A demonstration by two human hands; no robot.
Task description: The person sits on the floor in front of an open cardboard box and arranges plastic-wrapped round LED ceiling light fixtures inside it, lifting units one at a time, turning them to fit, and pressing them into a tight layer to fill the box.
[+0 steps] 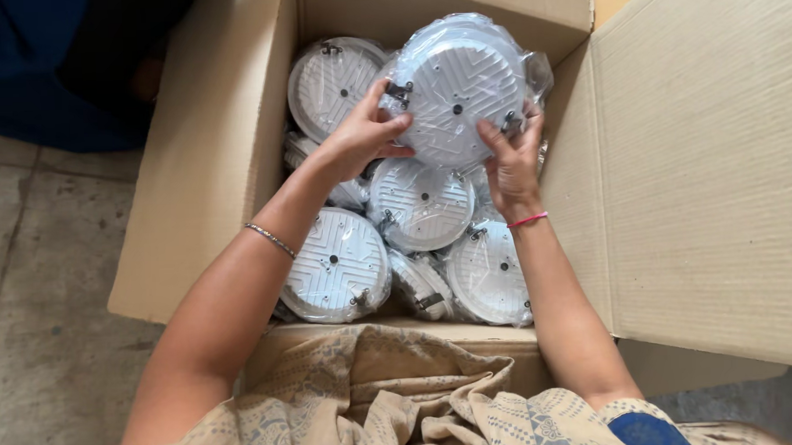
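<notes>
Both hands are holding one wrapped lamp (pixel 458 89), a round white disc in a clear plastic bag, above the far end of an open box (pixel 684 177). The left hand (pixel 362 138) is closing on the disc's left edge, thumb across its ribbed back and fingers curling under it. The right hand (pixel 510 161) is pinching the lower right rim, fingertips sitting close to a metal spring clip (pixel 510 122). The lamp is hanging tilted, its back facing the camera, just over a stack (pixel 422 204) of other wrapped discs that are filling the box.

The bag is looking loose and glossy, so the likeliest trouble is the plastic sliding over the lamp body: the hands are gripping film as much as rim, and the disc could be slipping downward inside it. A fall would be landing on the lamps below, clip against face, which could be scratching or cracking one. The spring clips are another worry; one could be snagging the bag, tearing it, or nipping a fingertip if it springs. The discs underneath are lying at mixed angles, some leaning on edge, so anything pressing on them could be shifting the pile. The flap (pixel 192 159) on the left is standing steeply and could be folding inward against the forearm.
</notes>
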